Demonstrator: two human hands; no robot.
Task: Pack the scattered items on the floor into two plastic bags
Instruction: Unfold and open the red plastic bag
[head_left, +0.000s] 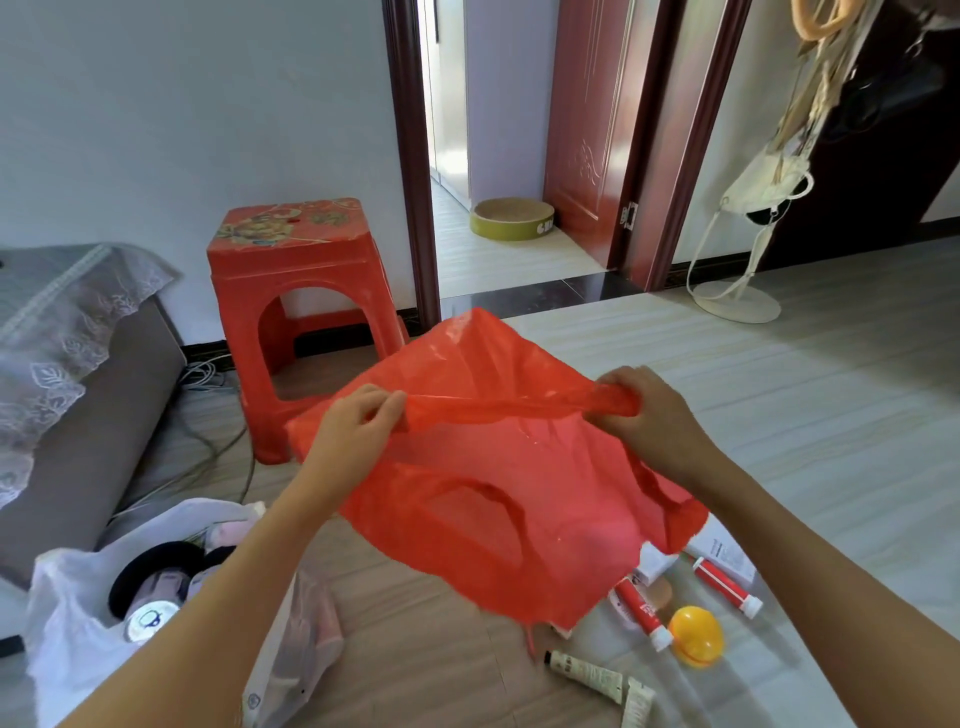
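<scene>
Red plastic bag (498, 483) held in air above floor (779, 389), mouth edge stretched between both hands. Left hand (356, 421) pinches left rim; right hand (641, 410) grips bunched right rim. White bag (78, 613), already filled, lower left. Red tubes (727, 579), yellow ball (695, 635), cream tube (587, 675) on floor beneath.

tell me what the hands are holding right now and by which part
Both hold the thin red plastic bag by its upper edge: the left hand pinches one end, the right hand grips the bunched other end, stretching it between them.
</scene>
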